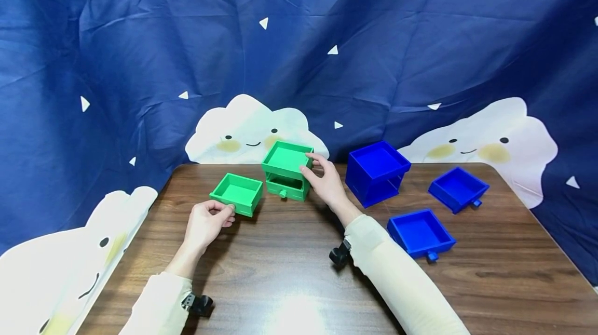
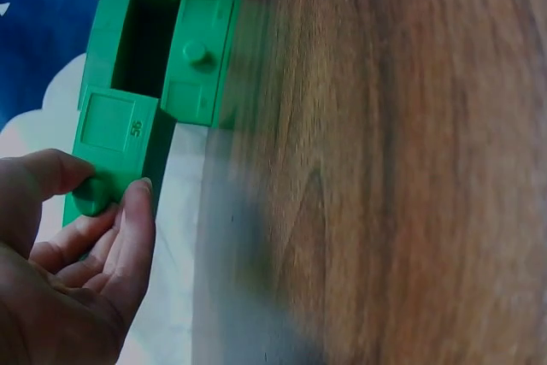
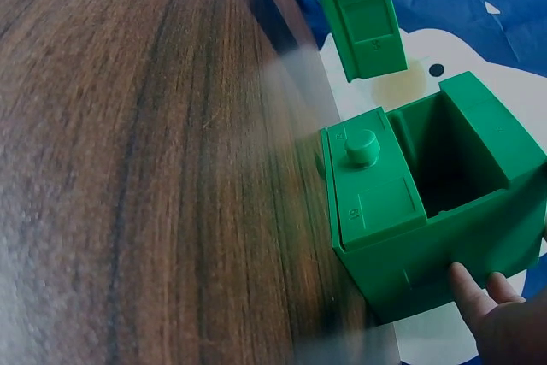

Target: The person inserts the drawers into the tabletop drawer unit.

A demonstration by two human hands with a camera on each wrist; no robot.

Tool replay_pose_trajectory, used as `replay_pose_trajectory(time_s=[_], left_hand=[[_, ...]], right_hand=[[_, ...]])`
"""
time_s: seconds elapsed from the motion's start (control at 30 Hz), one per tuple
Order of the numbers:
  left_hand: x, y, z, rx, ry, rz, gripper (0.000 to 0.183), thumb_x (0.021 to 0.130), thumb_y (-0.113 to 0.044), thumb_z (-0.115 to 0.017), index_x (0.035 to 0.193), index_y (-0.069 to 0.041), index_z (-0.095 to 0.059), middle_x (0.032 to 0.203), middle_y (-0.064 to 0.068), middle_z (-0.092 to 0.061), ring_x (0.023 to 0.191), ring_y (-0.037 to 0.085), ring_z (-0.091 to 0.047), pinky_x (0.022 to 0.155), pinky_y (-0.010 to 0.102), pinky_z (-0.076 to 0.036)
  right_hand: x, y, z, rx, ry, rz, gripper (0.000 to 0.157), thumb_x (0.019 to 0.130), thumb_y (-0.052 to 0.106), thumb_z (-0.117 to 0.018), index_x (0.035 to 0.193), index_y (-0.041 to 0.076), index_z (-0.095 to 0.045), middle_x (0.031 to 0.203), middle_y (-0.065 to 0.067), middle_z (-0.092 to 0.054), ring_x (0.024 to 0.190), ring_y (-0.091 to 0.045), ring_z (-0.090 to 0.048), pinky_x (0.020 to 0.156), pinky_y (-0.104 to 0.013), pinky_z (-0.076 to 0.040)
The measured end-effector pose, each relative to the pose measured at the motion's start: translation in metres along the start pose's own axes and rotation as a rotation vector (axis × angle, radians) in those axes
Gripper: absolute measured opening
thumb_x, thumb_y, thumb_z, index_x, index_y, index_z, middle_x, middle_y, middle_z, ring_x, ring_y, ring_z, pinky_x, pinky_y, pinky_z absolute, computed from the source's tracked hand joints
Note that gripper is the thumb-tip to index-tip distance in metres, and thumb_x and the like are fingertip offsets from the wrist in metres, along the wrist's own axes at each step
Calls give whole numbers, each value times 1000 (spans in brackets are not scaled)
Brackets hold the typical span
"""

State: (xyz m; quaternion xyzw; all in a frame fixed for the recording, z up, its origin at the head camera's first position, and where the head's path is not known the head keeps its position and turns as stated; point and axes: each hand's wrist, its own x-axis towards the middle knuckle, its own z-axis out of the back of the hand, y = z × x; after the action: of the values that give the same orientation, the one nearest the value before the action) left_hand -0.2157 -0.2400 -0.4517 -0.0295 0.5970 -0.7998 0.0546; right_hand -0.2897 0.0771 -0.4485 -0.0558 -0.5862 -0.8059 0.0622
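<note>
Pinching a small knob (image 2: 91, 197) between thumb and fingers, the left hand (image 1: 205, 222) holds a green drawer (image 1: 245, 208) off the worktop (image 1: 261, 259), just left of the green cabinet (image 1: 287, 158). The drawer is fully out, its open top facing up and its bare green floor showing. The right hand (image 1: 325, 183) grips the cabinet by its right side and upper edge, fingertips on the side wall.

Of the cabinet's two front openings, one above the other, the upper is an open, dark slot; the lower is filled by a second green drawer (image 1: 293, 191), knob outward. A shallow, rimmed tray forms the cabinet's top, with nothing lying in it.

To the right stands the blue cabinet (image 1: 379, 161), upright, open at the front, with the same kind of rimmed top. Two blue drawers lie on the worktop beyond it, well apart from the hands: the nearer blue drawer (image 1: 422, 231) and the farther blue drawer (image 1: 460, 187), both open side up, empty, each with one knob.

Counted up: two cabinets, one per colour, and four drawers, two green and two blue; three are out and one is housed.
</note>
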Motion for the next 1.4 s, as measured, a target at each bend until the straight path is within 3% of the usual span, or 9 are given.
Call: replay_pose_trajectory(time_s=[0.27,0.63,0.97,1.2,1.4], left_hand=[[-1,0,-9,16,2,-22,18,98,-8,-75,96,10,-74,78,15,-79,69,19,-79,67,29,-65],[-3,-3,-24,-9,9,-45,15,97,-4,-75,93,10,-74,78,19,-79,72,26,-80,72,42,-67],[-2,-6,-34,-22,30,-57,15,98,-5,-75,93,9,-74,78,19,-79,73,27,-80,68,34,-66],[-4,-9,-41,-23,32,-56,15,97,-6,-76,92,8,-75,79,20,-79,73,28,-81,72,42,-67],[-7,-10,-47,-37,33,-58,14,96,-5,-76,92,8,-76,80,22,-79,72,28,-80,71,40,-67]], right_hand=[[-1,0,0,8,0,2,52,105,38,-70,153,21,-60,149,-21,-53,141,-41,-58,119,-58,-46],[1,-1,1,6,5,-2,52,105,39,-70,153,22,-60,150,-20,-53,142,-42,-57,119,-58,-46],[1,0,2,4,-2,-8,51,105,39,-70,152,23,-60,150,-20,-53,142,-40,-58,119,-56,-46],[1,-1,2,7,-6,1,50,105,39,-70,152,23,-61,149,-19,-54,141,-39,-59,118,-56,-48],[-1,1,1,13,1,0,51,105,37,-71,152,21,-60,150,-21,-53,141,-42,-58,118,-56,-47]])
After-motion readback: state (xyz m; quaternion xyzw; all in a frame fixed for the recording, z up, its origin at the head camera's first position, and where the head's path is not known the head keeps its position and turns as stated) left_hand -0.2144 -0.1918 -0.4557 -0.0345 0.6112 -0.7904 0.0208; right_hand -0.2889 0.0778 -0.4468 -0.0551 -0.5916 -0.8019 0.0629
